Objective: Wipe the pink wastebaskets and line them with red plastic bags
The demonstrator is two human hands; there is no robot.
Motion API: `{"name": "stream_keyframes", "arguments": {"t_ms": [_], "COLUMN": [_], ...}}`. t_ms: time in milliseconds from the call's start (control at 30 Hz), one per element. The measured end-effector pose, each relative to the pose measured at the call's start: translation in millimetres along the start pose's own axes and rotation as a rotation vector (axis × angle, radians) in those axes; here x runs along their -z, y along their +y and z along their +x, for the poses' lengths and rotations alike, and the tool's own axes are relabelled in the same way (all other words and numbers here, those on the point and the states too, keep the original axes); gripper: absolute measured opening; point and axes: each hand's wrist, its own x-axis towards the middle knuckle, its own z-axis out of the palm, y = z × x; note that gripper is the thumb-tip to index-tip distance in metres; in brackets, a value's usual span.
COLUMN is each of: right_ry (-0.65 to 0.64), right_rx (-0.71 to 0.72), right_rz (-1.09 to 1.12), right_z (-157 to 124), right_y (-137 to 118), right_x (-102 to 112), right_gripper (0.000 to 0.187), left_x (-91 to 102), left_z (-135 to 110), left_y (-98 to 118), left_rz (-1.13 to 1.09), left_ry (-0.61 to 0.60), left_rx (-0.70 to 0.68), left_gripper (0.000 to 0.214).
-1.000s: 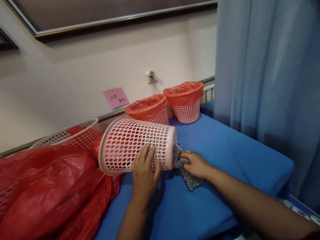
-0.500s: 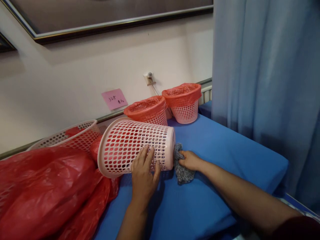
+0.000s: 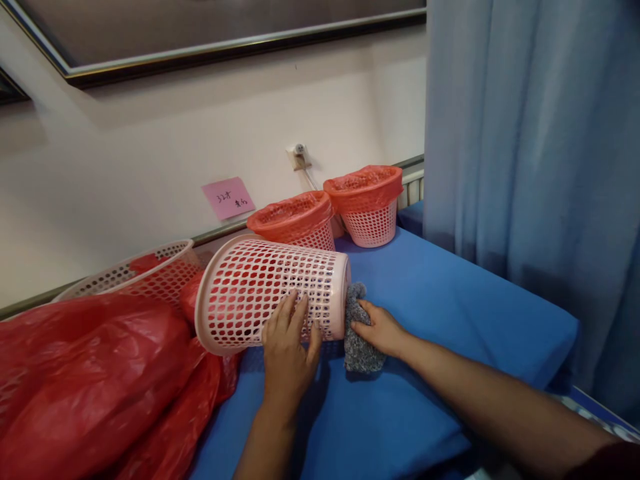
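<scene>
A pale pink plastic wastebasket [image 3: 270, 290] with a mesh wall lies on its side, its base facing right and its rim left. My left hand [image 3: 289, 343] rests against its near side, fingers extended and apart, thumb toward the base. In my right hand [image 3: 381, 328] a grey cloth [image 3: 364, 347] is pinched and pressed to the basket's base. The cloth's lower part hangs down to the blue surface. Red plastic shows through the holes of the basket; whether it lies inside or behind I cannot tell.
Two wastebaskets with red liners, one nearer [image 3: 295, 217] and one farther [image 3: 370, 207], stand along the wall. Crumpled red plastic bags [image 3: 95, 373] and another pale basket [image 3: 185, 267] fill the left side. A blue curtain [image 3: 510, 167] hangs right of the blue-covered bed [image 3: 450, 287].
My right hand has shifted slightly left and down with the cloth across the basket's base. The left hand and the basket stay practically in place.
</scene>
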Motion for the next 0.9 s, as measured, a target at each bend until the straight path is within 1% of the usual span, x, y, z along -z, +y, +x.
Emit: {"name": "stream_keyframes", "arguments": {"t_ms": [67,100,133,167,233,300,367,433,500,533,600,633,667,700,767,800,833,900], "right_ry": [0.126,0.155,0.148,0.104,-0.029,-0.119,-0.125,-0.084,-0.028,0.000,0.047,0.066,0.079,0.090,0.108,0.115,0.122,0.143], "right_rx": [0.048,0.087,0.115,0.116,0.052,-0.031,-0.071,-0.090,-0.114,-0.126,-0.144,-0.150,-0.152,-0.151,-0.143,-0.134,-0.123,-0.101], "right_rz": [0.033,0.027,0.002,-0.043,-0.149,-0.212,-0.202,-0.170,-0.137,-0.120,-0.082,-0.062,-0.043,-0.024,0.009,0.024,0.039,0.062], "right_z": [-5.1,-7.4,-9.4,-10.9,-11.6,-8.9,-3.0,4.9,12.9,16.3,21.3,22.8,23.6,23.8,23.5,23.3,23.2,23.7], "right_y": [-7.5,-11.2,-14.3,-16.7,-18.4,-16.0,-10.6,-4.0,2.3,5.0,9.3,10.9,12.2,13.2,14.8,15.6,16.6,19.4], "right_x": [0.6,2.2,4.5,7.5,14.0,19.8,24.1,27.7,31.2,32.9,35.3,36.0,36.4,36.5,36.6,36.8,37.1,37.9], "right_gripper": [0.060,0.062,0.060,0.056,0.043,0.033,0.030,0.032,0.036,0.037,0.038,0.039,0.039,0.040,0.041,0.041,0.041,0.041], "left_x": [-0.2,-0.6,-1.1,-1.8,-2.7,-1.4,4.3,15.0,29.0,36.1,49.0,54.5,59.7,65.0,76.6,83.1,89.8,101.9], "left_z": [-0.6,-0.9,-1.2,-1.3,-1.0,-0.6,-0.8,-1.5,-1.5,-0.6,3.3,6.0,8.7,10.7,10.4,7.3,2.1,-14.1], "left_y": [-0.5,-1.1,-1.7,-2.2,-2.6,-1.8,-1.2,-4.6,-16.0,-25.3,-49.2,-62.2,-74.5,-84.8,-96.3,-96.6,-93.2,-77.9], "left_rz": [0.002,0.002,0.001,-0.001,-0.011,-0.034,-0.073,-0.080,-0.031,0.004,0.035,0.010,-0.073,-0.211,-0.494,-0.594,-0.657,-0.731], "left_ry": [0.001,0.004,0.005,0.005,-0.001,-0.012,0.004,0.095,0.232,0.299,0.370,0.426,0.419,0.358,0.154,0.064,0.003,-0.074], "left_rx": [-0.003,-0.003,-0.001,0.003,0.009,0.003,-0.007,0.021,0.109,0.171,0.342,0.438,0.541,0.633,0.768,0.814,0.847,0.884], "left_gripper": [0.043,0.043,0.044,0.044,0.044,0.044,0.044,0.047,0.055,0.060,0.068,0.070,0.070,0.065,0.053,0.052,0.052,0.053]}}
